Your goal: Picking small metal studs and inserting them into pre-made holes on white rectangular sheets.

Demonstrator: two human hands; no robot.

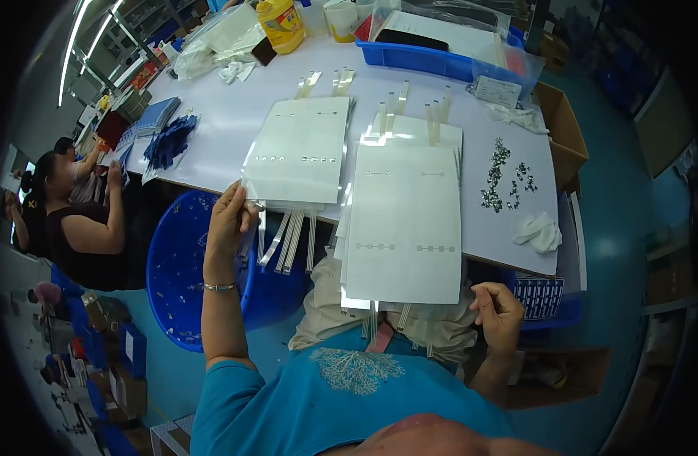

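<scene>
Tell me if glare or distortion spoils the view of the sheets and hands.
Head view: fisheye bends the table edge; corners go black. Clear strips glint, yet the white sheets stay readable. Left hand and right hand look sharp; far shelves are dim.

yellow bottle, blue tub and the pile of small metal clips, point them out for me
yellow bottle [281, 24], head view, on its front label
blue tub [175, 273], head view, on its inner wall beside the left forearm
metal clips [498, 176], head view, on the middle of the scattered pile on the table
</scene>
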